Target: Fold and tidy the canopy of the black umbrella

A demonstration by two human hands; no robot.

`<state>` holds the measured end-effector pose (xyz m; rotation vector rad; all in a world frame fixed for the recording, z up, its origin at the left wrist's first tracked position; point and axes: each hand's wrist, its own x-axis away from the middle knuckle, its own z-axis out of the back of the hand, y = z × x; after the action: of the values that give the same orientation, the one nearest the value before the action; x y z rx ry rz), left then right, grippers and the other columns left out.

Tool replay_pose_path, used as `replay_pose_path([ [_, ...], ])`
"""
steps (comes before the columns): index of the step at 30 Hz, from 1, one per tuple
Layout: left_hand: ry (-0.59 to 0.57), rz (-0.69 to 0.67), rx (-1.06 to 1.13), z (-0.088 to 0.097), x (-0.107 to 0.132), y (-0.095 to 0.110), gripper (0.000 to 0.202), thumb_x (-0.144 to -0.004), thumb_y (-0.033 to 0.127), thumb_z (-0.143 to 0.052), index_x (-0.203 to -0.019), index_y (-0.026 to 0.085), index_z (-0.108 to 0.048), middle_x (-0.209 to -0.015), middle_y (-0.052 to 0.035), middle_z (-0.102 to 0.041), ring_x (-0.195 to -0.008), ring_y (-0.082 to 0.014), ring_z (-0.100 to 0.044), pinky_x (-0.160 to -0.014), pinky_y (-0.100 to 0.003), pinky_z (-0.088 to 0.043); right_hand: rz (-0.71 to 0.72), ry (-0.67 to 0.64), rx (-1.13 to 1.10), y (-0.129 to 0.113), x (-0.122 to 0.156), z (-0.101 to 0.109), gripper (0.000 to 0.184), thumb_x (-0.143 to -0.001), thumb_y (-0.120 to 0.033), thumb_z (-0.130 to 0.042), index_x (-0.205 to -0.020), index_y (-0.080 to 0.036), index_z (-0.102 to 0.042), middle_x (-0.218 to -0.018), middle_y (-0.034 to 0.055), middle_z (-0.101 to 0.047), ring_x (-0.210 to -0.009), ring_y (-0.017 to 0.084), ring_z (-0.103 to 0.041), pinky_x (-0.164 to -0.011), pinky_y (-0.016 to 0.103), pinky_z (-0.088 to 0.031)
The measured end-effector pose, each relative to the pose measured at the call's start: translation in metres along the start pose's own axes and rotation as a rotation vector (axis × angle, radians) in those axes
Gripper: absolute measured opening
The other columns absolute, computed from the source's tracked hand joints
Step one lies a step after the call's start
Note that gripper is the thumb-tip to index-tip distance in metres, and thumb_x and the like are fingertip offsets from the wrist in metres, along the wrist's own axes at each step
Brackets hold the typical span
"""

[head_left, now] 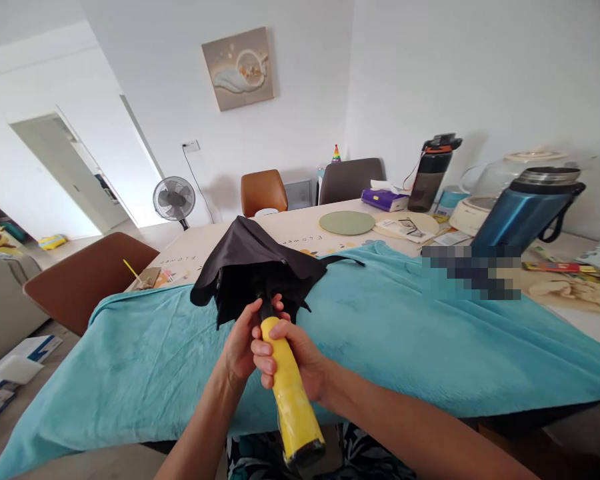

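A black umbrella with a thick yellow handle lies pointed away from me over the table, its canopy loosely folded and partly spread. My right hand is wrapped around the upper part of the yellow handle, thumb on top. Just ahead of it, my left hand closes around the black shaft below the canopy; some of its fingers are hidden behind the shaft. A thin black strap trails to the right from the canopy. Under the umbrella is a turquoise blanket draped over the table's near side.
At the right stand a blue steel bottle, a dark drink bottle and a glass jug. A purple tissue pack and a green round mat lie farther back. Chairs surround the table; a fan stands behind.
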<state>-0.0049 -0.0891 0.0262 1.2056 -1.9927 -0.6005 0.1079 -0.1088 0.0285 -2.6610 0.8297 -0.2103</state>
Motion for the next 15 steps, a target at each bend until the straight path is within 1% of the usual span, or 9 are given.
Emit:
replay_pose_path([
  [3,0.040,0.001,0.014,0.013,0.000,0.007,0.026,-0.076,0.041,-0.058,-0.091,0.020,-0.062,-0.074,-0.0019,-0.065,-0.063,-0.0134,-0.063,-0.059,-0.025,-0.053,-0.075,0.084,0.156,0.004,-0.008,-0.003,0.023,-0.069,-0.030,-0.054,-0.085,-0.015,-0.048,-0.063,-0.0007,-0.057,-0.052,0.014,-0.058,-0.051,0.028,-0.050],
  [5,0.077,0.003,0.014,0.019,0.001,0.009,0.021,-0.077,0.036,-0.057,-0.087,0.018,-0.061,-0.073,-0.0018,-0.064,-0.060,-0.0119,-0.062,-0.059,-0.024,-0.052,-0.079,0.207,0.349,0.008,-0.008,-0.005,0.022,-0.072,-0.034,-0.053,-0.085,-0.016,-0.046,-0.065,0.0027,-0.060,-0.055,0.018,-0.062,-0.048,0.031,-0.050],
  [7,0.133,-0.025,-0.026,0.022,0.002,0.009,0.018,-0.078,0.029,-0.057,-0.086,0.015,-0.062,-0.074,-0.0037,-0.065,-0.061,-0.0123,-0.062,-0.060,-0.024,-0.052,-0.056,0.345,0.557,0.009,-0.005,-0.008,0.022,-0.072,-0.033,-0.057,-0.083,-0.017,-0.045,-0.066,0.0028,-0.060,-0.053,0.018,-0.062,-0.045,0.028,-0.048],
  [8,0.167,-0.052,-0.063,0.022,0.003,0.009,0.017,-0.078,0.027,-0.057,-0.086,0.013,-0.062,-0.075,-0.0049,-0.066,-0.063,-0.0128,-0.062,-0.061,-0.024,-0.051,-0.054,0.395,0.642,0.007,-0.003,-0.011,0.023,-0.071,-0.030,-0.060,-0.083,-0.018,-0.046,-0.066,0.0021,-0.060,-0.050,0.017,-0.061,-0.044,0.027,-0.047],
  [9,0.196,-0.087,-0.108,0.021,0.003,0.010,0.017,-0.078,0.026,-0.058,-0.084,0.011,-0.063,-0.076,-0.0062,-0.066,-0.064,-0.0133,-0.062,-0.063,-0.024,-0.051,-0.064,0.413,0.698,0.003,-0.001,-0.014,0.024,-0.069,-0.027,-0.063,-0.082,-0.017,-0.046,-0.065,0.0016,-0.060,-0.049,0.016,-0.060,-0.043,0.026,-0.047],
  [10,0.207,-0.127,-0.157,0.019,0.004,0.010,0.020,-0.078,0.028,-0.059,-0.084,0.009,-0.063,-0.077,-0.0075,-0.067,-0.067,-0.0141,-0.063,-0.065,-0.025,-0.051,-0.079,0.397,0.716,-0.004,0.001,-0.018,0.023,-0.067,-0.024,-0.065,-0.081,-0.017,-0.047,-0.065,0.0016,-0.060,-0.048,0.016,-0.060,-0.044,0.026,-0.047],
  [12,0.162,-0.224,-0.235,0.014,0.006,0.013,0.031,-0.080,0.038,-0.058,-0.087,0.009,-0.064,-0.081,-0.0100,-0.068,-0.075,-0.0166,-0.064,-0.071,-0.026,-0.050,-0.086,0.296,0.633,-0.024,0.005,-0.028,0.019,-0.069,-0.022,-0.063,-0.080,-0.015,-0.049,-0.065,0.0029,-0.059,-0.050,0.017,-0.061,-0.046,0.028,-0.049],
  [14,0.073,-0.321,-0.269,0.010,0.008,0.014,0.043,-0.081,0.049,-0.053,-0.095,0.009,-0.063,-0.087,-0.0124,-0.068,-0.084,-0.0201,-0.064,-0.076,-0.030,-0.050,0.012,0.239,0.465,-0.042,0.009,-0.037,0.015,-0.074,-0.024,-0.057,-0.081,-0.013,-0.051,-0.065,0.0031,-0.059,-0.049,0.014,-0.059,-0.046,0.026,-0.049],
  [15,0.039,-0.358,-0.273,0.010,0.008,0.015,0.046,-0.081,0.051,-0.051,-0.098,0.009,-0.062,-0.090,-0.0133,-0.068,-0.087,-0.0214,-0.063,-0.077,-0.033,-0.050,0.095,0.251,0.366,-0.048,0.010,-0.040,0.015,-0.076,-0.026,-0.055,-0.082,-0.013,-0.051,-0.065,0.0019,-0.058,-0.047,0.011,-0.056,-0.044,0.022,-0.048],
])
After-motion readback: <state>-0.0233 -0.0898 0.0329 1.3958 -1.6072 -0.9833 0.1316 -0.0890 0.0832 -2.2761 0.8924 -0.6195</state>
